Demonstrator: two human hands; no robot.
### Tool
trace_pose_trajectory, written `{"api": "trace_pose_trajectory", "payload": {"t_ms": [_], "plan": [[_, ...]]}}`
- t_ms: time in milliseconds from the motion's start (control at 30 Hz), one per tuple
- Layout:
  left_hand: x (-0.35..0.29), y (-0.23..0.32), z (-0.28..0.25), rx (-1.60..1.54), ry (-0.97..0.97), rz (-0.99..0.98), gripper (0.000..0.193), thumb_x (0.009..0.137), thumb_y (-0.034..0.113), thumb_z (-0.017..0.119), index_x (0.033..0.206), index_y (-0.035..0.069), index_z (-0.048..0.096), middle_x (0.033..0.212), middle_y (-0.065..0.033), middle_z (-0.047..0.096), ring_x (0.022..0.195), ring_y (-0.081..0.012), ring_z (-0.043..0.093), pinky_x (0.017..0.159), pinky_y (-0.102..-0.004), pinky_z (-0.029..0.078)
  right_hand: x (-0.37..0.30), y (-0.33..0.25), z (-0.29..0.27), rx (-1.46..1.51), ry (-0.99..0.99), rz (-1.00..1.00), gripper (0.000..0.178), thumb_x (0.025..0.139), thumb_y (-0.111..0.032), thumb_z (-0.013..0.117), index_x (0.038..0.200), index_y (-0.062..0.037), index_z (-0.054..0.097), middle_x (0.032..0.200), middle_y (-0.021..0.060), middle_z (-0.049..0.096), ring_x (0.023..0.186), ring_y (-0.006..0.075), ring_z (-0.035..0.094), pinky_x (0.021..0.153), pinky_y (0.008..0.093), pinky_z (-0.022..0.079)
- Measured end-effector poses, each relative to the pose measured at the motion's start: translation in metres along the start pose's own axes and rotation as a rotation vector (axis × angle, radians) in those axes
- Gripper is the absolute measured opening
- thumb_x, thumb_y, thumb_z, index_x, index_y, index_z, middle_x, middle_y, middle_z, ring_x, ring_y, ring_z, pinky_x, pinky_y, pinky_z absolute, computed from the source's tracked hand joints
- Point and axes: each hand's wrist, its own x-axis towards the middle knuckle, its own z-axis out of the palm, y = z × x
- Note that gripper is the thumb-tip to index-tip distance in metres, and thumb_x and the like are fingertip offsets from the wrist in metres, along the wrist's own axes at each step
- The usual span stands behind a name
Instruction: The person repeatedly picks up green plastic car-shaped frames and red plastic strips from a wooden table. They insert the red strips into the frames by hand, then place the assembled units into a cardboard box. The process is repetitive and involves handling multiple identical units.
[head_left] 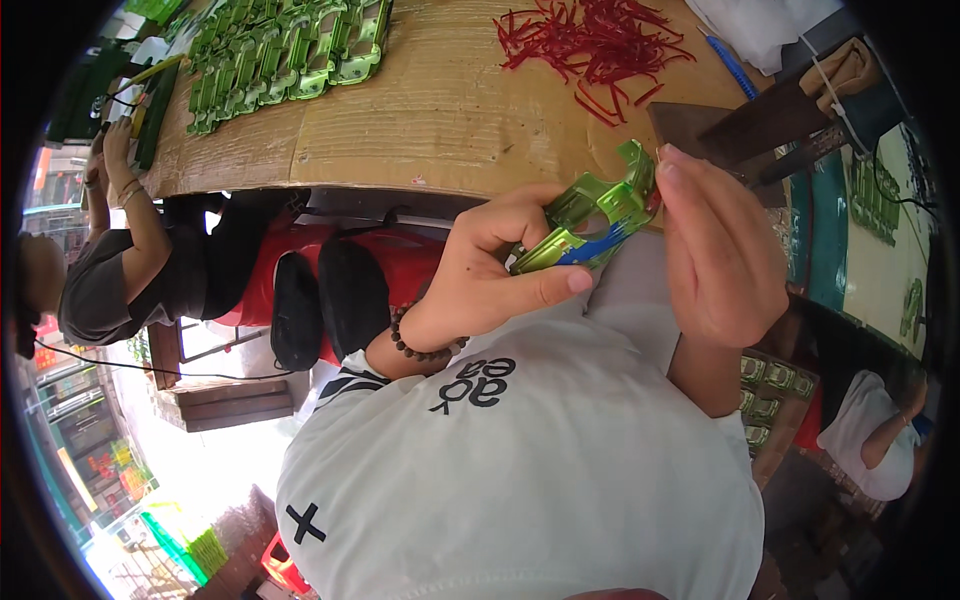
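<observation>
In front of my chest, my left hand (pixel 490 265) grips a shiny green toy car body shell (pixel 567 248) with blue markings on its side. The thumb lies along the near side and the fingers curl round the far side. The shell is tilted, with its open window gaps showing. At its right end, my right hand (pixel 722 250) is raised with its fingers pressed together, the tips against the shell. A bit of red (pixel 654 198) shows there beside those fingertips. Whatever they pinch is mostly hidden.
Thin red plastic strips (pixel 610 45) lie in a heap on the wooden table (pixel 400 135). Rows of green car shells (pixel 290 60) stand at the far left. A blue pen-like tool (pixel 732 68) lies near a dark metal fixture (pixel 770 125). Other people sit at left and right.
</observation>
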Motion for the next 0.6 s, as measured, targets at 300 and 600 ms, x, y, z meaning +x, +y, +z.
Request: {"api": "trace_pose_trajectory", "payload": {"t_ms": [300, 600], "plan": [[0.0, -0.002, 0.005, -0.068, 0.004, -0.056, 0.028, 0.073, 0.01, 0.073, 0.065, 0.002, 0.047, 0.106, -0.0137, 0.058, 0.084, -0.0127, 0.051, 0.071, -0.026, 0.04, -0.004, -0.003, -0.009, 0.088, 0.008, 0.094, 0.033, 0.059, 0.009, 0.067, 0.091, 0.0047, 0.063, 0.08, 0.0162, 0.064, 0.071, 0.0253, 0.064, 0.059, 0.0289, 0.054], [-0.001, -0.018, -0.005, -0.84, -0.363, -0.545, 0.07, 0.07, 0.037, 0.071, 0.12, -0.006, 0.045, 0.104, -0.0318, 0.054, 0.094, -0.0345, 0.059, 0.075, -0.0376, 0.05, -0.008, 0.002, -0.005, 0.606, 0.137, 0.102, 0.023, 0.067, 0.011, 0.066, 0.086, 0.0034, 0.054, 0.08, 0.0196, 0.063, 0.071, 0.0283, 0.065, 0.066, 0.0342, 0.056]]}}
